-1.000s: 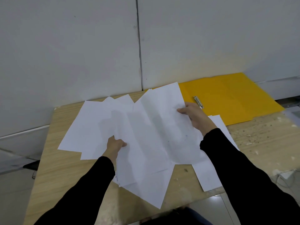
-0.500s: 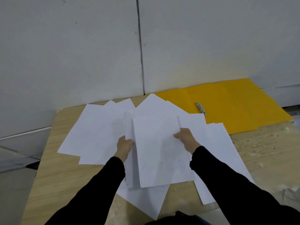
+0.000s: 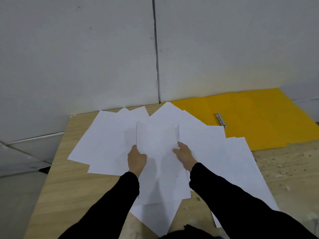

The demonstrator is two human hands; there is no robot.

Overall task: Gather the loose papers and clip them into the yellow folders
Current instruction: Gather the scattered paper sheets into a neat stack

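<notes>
**Both hands on a stack of sheets, folder open at upper right**

Head view: your left hand (image 3: 136,158) sits just left of centre frame, fingers closed around the left edge of a small stack of white sheets (image 3: 158,163). Your right hand (image 3: 184,155) is just right of centre, thumb on top and fingers curled under the stack's right edge, so both hands clamp the same stack between them. The stack looks raised a little above the sheets beneath it, its upper edge pointing toward the wall (image 3: 86,57).

More loose papers (image 3: 107,142) fan out flat on the wooden table (image 3: 57,187), spreading from centre left across to lower right, overlapping one another. One sheet pokes out below the held stack toward the bottom of the frame.

The yellow folder (image 3: 259,118) lies open in the upper right, against the base of the wall. Its metal clip (image 3: 220,119) shows near the folder's left half, just beyond the nearest paper corner. Your black sleeves (image 3: 233,200) enter from the bottom edge.
</notes>
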